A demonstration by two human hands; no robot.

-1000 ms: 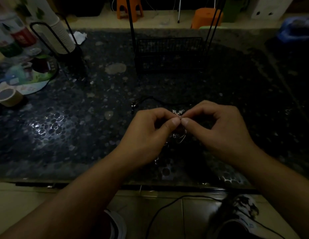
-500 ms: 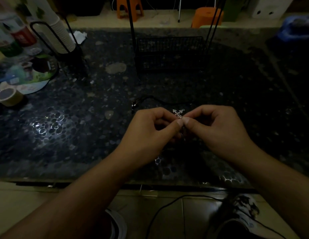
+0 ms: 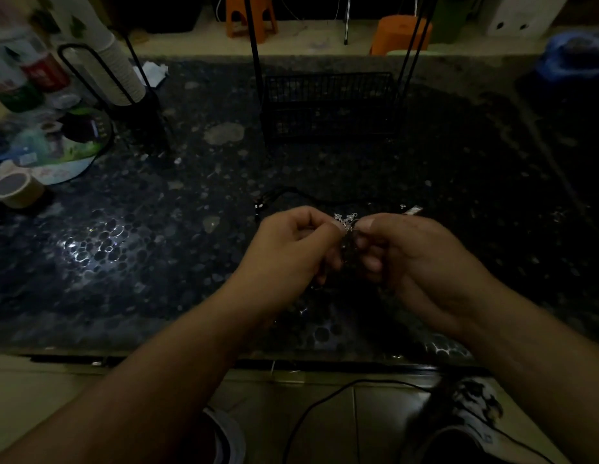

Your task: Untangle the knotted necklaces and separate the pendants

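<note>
- No legible txt anywhere.
- Bottle w/ red label, far left & up from left hand: print too blurred to read.
- Printed round fan, left of hands: marks unreadable.

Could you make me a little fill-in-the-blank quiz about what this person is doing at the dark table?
1. Both hands pinch a tangle of ____ above the table.
2. The roll of tape lies at the table's ____ edge.
3. The left hand and right hand meet at a small ____ pendant.
4. Behind the hands stands a black wire ____.

Missing words: necklaces; left; silver; basket
</note>
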